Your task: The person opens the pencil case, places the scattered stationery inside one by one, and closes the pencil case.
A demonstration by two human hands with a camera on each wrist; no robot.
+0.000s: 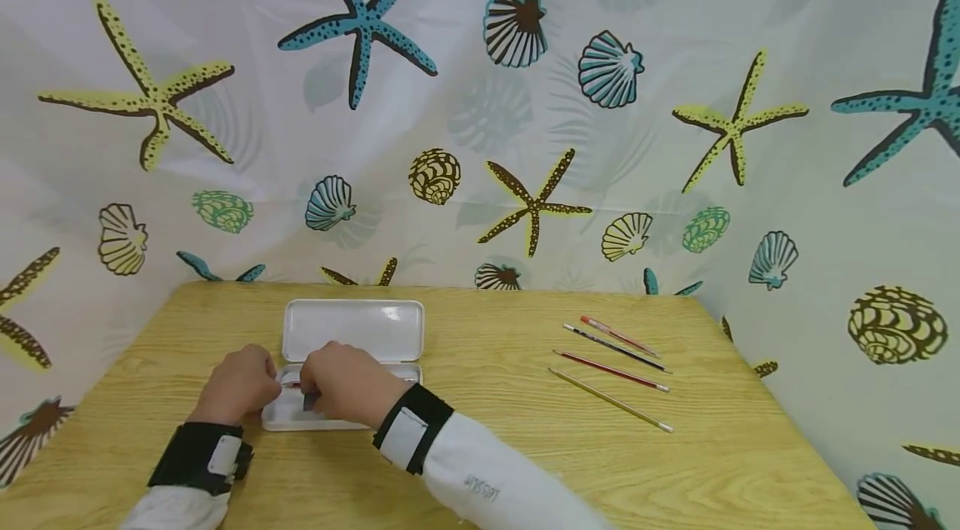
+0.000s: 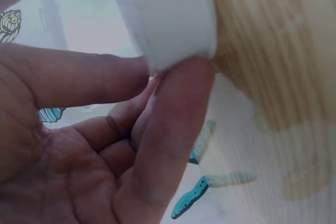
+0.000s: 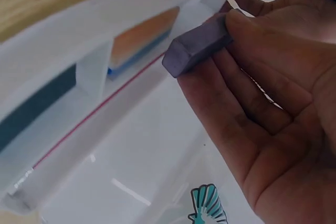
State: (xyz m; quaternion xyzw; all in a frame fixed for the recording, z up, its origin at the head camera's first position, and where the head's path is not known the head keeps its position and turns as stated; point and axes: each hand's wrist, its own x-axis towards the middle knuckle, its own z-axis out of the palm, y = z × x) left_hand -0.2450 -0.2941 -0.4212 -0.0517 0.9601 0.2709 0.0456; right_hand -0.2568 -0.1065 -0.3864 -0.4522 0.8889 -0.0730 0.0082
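Observation:
A white pencil case point(image 1: 352, 330) lies on the left of the table, its lid folded back. My left hand point(image 1: 238, 384) pinches the case's left end between thumb and index finger, as the left wrist view shows around the white corner point(image 2: 173, 30). Over the case's lower half, my right hand point(image 1: 351, 384) holds a dark grey-purple eraser-like block point(image 3: 197, 48) between thumb and fingers. Inside the case, the right wrist view shows an orange-and-blue block point(image 3: 144, 38), a dark teal piece point(image 3: 39, 106) and a thin red stick point(image 3: 100, 107). My right hand covers part of the case in the head view.
On the table's right side lie a red-ended pen point(image 1: 618, 336), a black pencil point(image 1: 615, 347), a red pencil point(image 1: 611, 370) and a gold-coloured pencil point(image 1: 611, 399), roughly side by side. A patterned curtain point(image 1: 465, 113) hangs behind the wooden table point(image 1: 495, 472).

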